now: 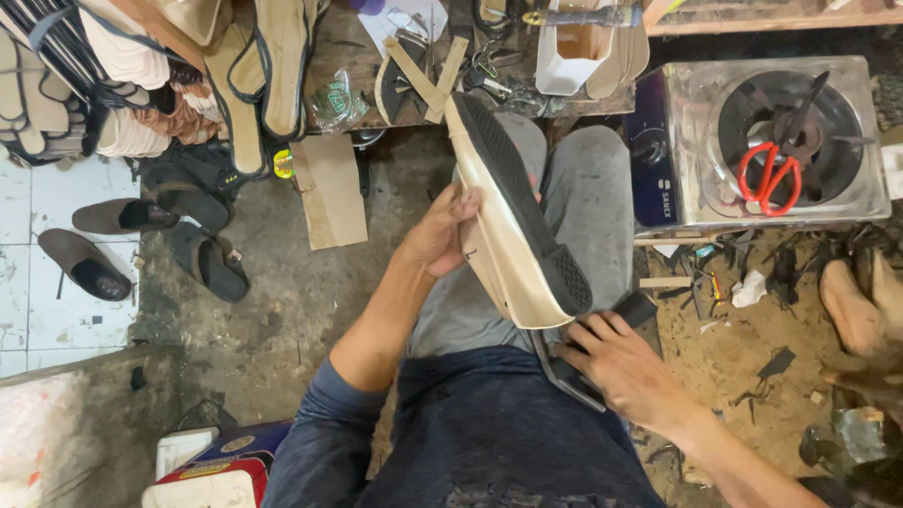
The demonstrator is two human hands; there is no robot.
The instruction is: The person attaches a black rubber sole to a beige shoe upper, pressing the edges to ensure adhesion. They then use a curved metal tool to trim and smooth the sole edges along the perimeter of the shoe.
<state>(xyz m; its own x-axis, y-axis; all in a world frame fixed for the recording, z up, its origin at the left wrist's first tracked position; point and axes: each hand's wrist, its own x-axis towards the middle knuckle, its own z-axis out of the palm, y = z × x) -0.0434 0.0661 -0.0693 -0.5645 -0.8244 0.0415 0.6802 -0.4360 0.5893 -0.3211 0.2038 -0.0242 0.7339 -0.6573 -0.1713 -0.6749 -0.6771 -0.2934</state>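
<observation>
Left hand [442, 230] grips shoe [513, 235]; stove [752, 141], scissors [769, 179] nearby.

You're in small shoemaking workshop. Cues: stacked insoles and cut soles [103, 85] piled top left, finished sandals [160, 245] on floor, cluttered wooden workbench [348, 56] with straps and tools, red-handled scissors [769, 177] lying on single-burner gas stove [677, 141], leather scraps [752, 282] littering dirt floor [282, 310], cream shoe with black sole [517, 226] over your knees.
</observation>
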